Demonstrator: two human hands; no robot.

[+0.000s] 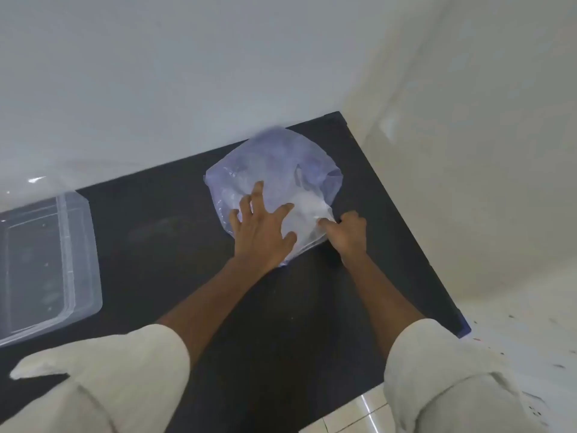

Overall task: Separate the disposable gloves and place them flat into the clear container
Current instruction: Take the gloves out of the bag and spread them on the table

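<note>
A crumpled pile of thin translucent disposable gloves (274, 170) lies on the dark table (175, 239) close to the far wall. My left hand (262, 226) rests flat on the pile's near side with fingers spread, pressing it down. My right hand (349, 231) pinches a whitish fold of glove film at the pile's right edge between thumb and fingers. The clear container (78, 245) stands at the table's left side, partly cut off by the frame edge; it looks empty.
White walls meet in a corner behind and to the right of the table. The table's right edge (415, 245) runs diagonally beside the wall. Tiled floor (359, 414) shows at the bottom. Rolled light sleeves cover both upper forearms.
</note>
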